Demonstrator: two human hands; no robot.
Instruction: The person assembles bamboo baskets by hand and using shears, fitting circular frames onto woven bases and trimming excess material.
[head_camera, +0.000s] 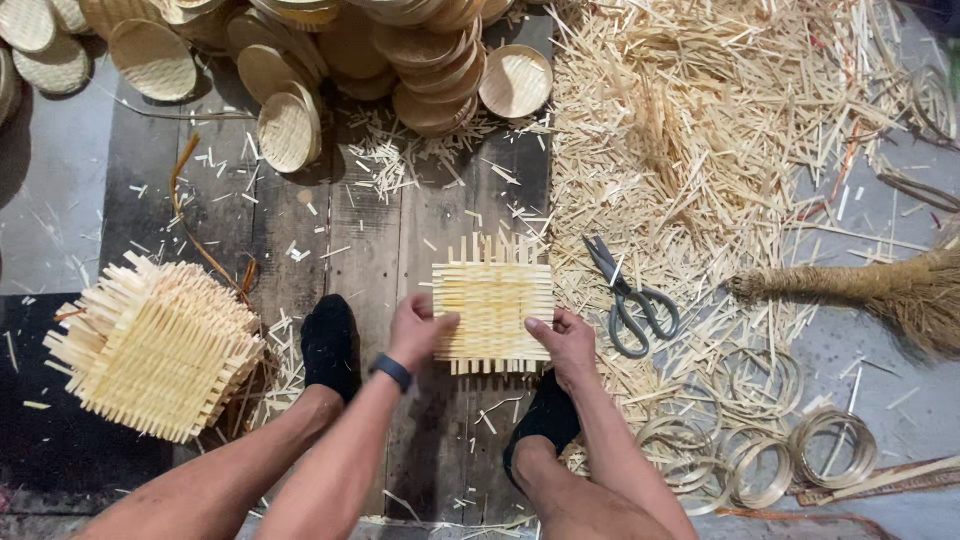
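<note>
Seen from above, a seated person grips a small square woven mat (493, 305) of pale bamboo strips with both hands over the dark wooden floor (400, 230). The left hand (418, 330) clasps the mat's left edge, its fingers (437, 325) curled and pressed against the weave, while the right hand (567, 343) takes the lower right corner, thumb on top and the other fingers hidden beneath. A dark band (392, 371) circles the left wrist, and two feet in black socks (330, 345) rest on the planks on either side of the mat. Just to the right of the mat, a pair of grey scissors (630, 300) lies at the edge of a broad heap of bamboo offcuts (700, 130). A stack of finished square mats (155, 345) sits near the floor's left edge. Round woven trays (290, 130) are piled along the far edge. Coiled bamboo rings (760, 450) lie toward the near right corner, and a straw broom (880, 290) reaches in from the right edge.
</note>
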